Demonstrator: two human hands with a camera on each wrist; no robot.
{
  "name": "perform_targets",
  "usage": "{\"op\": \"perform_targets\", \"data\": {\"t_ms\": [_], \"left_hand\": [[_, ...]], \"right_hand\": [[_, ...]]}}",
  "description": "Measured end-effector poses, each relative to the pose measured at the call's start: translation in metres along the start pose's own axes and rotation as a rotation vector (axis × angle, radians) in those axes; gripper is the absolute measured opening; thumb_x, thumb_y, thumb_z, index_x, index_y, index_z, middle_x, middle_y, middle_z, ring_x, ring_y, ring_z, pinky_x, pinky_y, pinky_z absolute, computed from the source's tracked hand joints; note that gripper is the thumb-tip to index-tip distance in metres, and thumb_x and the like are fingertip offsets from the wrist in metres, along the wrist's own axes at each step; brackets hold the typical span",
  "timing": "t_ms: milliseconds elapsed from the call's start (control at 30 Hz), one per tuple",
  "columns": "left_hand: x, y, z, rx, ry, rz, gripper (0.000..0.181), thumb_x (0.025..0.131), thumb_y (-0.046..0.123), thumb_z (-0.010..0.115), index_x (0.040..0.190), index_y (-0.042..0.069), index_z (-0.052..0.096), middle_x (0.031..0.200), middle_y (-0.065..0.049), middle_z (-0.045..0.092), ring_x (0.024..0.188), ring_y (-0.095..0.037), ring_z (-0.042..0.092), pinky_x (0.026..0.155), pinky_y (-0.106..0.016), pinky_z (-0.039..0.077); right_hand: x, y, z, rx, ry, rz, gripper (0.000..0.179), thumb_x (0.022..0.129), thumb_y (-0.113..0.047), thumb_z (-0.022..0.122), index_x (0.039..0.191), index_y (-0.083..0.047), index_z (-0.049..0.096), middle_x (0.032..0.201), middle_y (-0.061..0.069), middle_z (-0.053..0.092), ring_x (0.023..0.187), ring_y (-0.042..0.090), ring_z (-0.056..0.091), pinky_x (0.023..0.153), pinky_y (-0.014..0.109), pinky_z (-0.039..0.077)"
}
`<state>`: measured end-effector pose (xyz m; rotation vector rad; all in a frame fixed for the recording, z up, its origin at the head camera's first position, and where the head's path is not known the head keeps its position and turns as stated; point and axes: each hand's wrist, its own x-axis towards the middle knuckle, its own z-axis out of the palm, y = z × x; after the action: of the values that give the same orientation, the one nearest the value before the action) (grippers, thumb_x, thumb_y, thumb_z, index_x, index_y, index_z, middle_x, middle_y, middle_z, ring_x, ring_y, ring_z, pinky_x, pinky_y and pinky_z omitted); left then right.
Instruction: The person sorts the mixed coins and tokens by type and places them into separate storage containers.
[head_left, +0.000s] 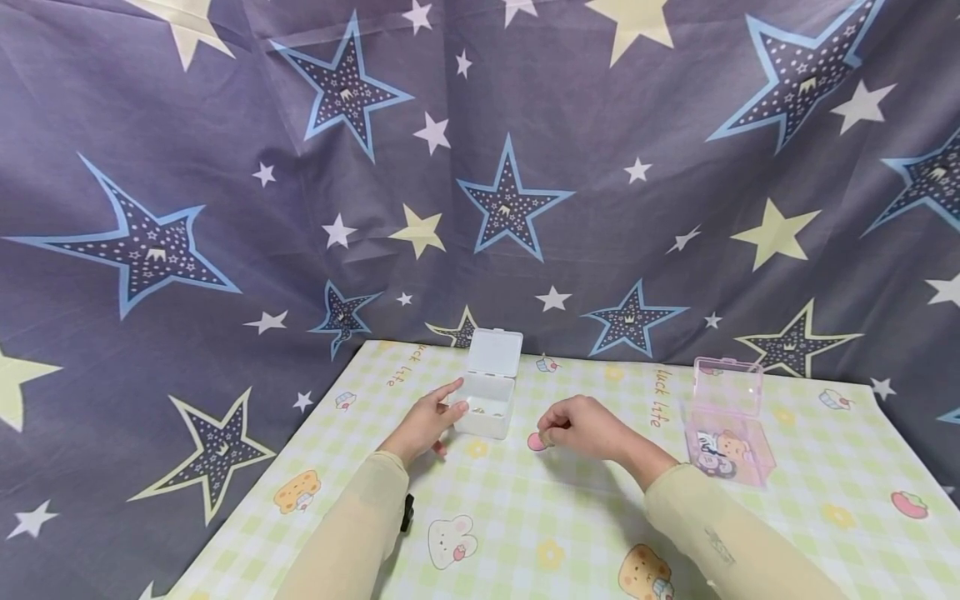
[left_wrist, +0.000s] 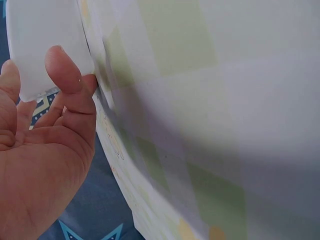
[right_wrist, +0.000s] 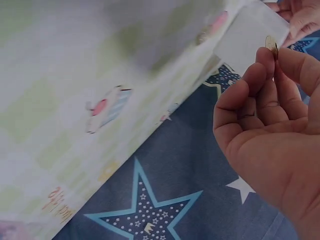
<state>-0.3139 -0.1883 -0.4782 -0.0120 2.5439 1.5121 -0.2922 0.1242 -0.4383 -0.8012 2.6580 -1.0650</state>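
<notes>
A small white lidded box [head_left: 483,417] stands on the table with its lid [head_left: 495,352] raised; a few tiny gold-coloured pieces [head_left: 480,409] lie inside. My left hand [head_left: 423,423] holds the box at its left side, and in the left wrist view the thumb [left_wrist: 64,70] lies against the white wall. To the right of the box and apart from it, my right hand [head_left: 588,429] pinches a thin gold-coloured loop-like piece [right_wrist: 270,44] between thumb and forefinger. Its exact kind cannot be told.
A clear pink box [head_left: 727,442] with its lid up stands at the right; cartoon figures show in or through it. The checked tablecloth [head_left: 517,492] bears printed pictures. A small black object [head_left: 407,512] shows beside the left sleeve. A star-patterned cloth [head_left: 525,108] hangs behind the table.
</notes>
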Motion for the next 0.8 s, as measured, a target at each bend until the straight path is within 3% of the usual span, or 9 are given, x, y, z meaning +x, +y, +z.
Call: {"op": "perform_targets", "data": {"t_ms": [233, 567, 800], "left_hand": [[-0.001, 0.000, 0.000, 0.004, -0.001, 0.015, 0.060, 0.110, 0.035, 0.062, 0.166, 0.035, 0.041, 0.111, -0.014, 0.065, 0.048, -0.013, 0.045, 0.048, -0.035, 0.057], [0.000, 0.001, 0.001, -0.002, -0.002, 0.005, 0.060, 0.110, 0.035, 0.063, 0.166, 0.037, 0.041, 0.111, -0.015, 0.066, 0.051, -0.014, 0.047, 0.049, -0.035, 0.057], [0.001, -0.001, 0.000, -0.005, -0.007, 0.008, 0.062, 0.109, 0.036, 0.063, 0.166, 0.036, 0.040, 0.111, -0.015, 0.067, 0.055, -0.015, 0.048, 0.049, -0.035, 0.058]], "right_hand": [[0.017, -0.018, 0.000, 0.056, 0.066, 0.006, 0.016, 0.102, -0.012, 0.067, 0.108, -0.009, 0.081, 0.099, 0.005, 0.082, 0.083, 0.006, 0.066, 0.081, 0.026, 0.054], [0.041, -0.035, 0.018, 0.284, 0.217, 0.089, 0.016, 0.103, -0.016, 0.070, 0.113, -0.012, 0.082, 0.106, 0.004, 0.081, 0.091, 0.010, 0.069, 0.091, 0.036, 0.059], [0.058, -0.038, 0.037, 0.421, 0.300, 0.185, 0.019, 0.103, -0.013, 0.069, 0.117, -0.008, 0.081, 0.107, 0.012, 0.081, 0.087, 0.012, 0.072, 0.080, 0.031, 0.060]]}}
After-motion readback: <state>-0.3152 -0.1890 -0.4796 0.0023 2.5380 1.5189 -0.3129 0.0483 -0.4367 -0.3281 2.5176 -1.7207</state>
